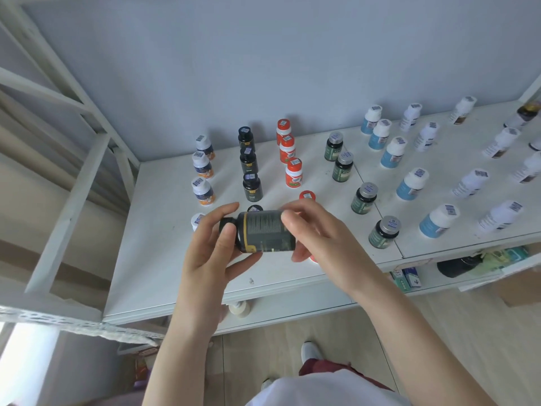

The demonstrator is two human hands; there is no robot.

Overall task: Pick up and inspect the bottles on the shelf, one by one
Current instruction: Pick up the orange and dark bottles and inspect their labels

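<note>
Centre frame, nearest: left hand (210, 244) is gripping the cap end and right hand (316, 232) is pinching the base end of a black bottle (263, 231), which is lying sideways in the air just above the front of the white shelf (164, 259). Inspection step is under way, I'd judge. Next is calling for a roll of the bottle, then standing it back in the black column (252, 187) without nudging neighbours. Label is showing a gold band and fine print, unreadable. Farther back, red bottles (293, 172), green bottles (364, 198) and blue bottles (412, 184) are standing in columns, caps wearing barcode stickers.
</note>
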